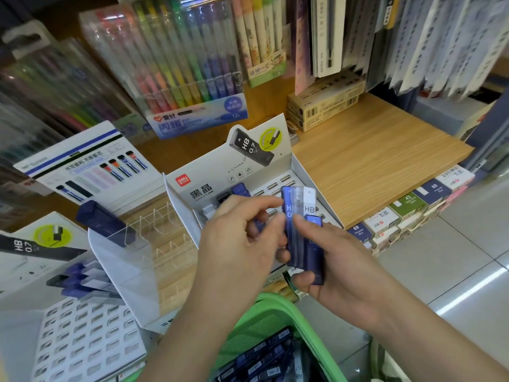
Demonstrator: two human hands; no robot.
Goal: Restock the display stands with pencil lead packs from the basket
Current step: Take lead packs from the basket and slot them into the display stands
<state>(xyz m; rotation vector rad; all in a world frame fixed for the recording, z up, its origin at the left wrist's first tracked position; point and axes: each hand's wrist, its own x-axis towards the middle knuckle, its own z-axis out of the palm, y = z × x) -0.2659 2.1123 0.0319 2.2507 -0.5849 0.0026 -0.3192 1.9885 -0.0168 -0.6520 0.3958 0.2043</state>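
Note:
My right hand (333, 263) grips a fan of several blue and clear pencil lead packs (301, 230) upright in front of the white display stand (192, 213) marked HB 0.7. My left hand (242, 238) reaches across and pinches the leftmost pack of the fan with curled fingers. A few packs stand in the stand's back-left slots; its other slots show bare. The green basket (264, 318) sits below my arms with many more blue lead packs (264, 359) inside.
A second slotted display stand (82, 340) with a few blue packs is at the lower left, a clear acrylic organiser (148, 235) between the two. Marker sets hang above. A wooden shelf (371, 158) extends right, with boxed stock along its front edge.

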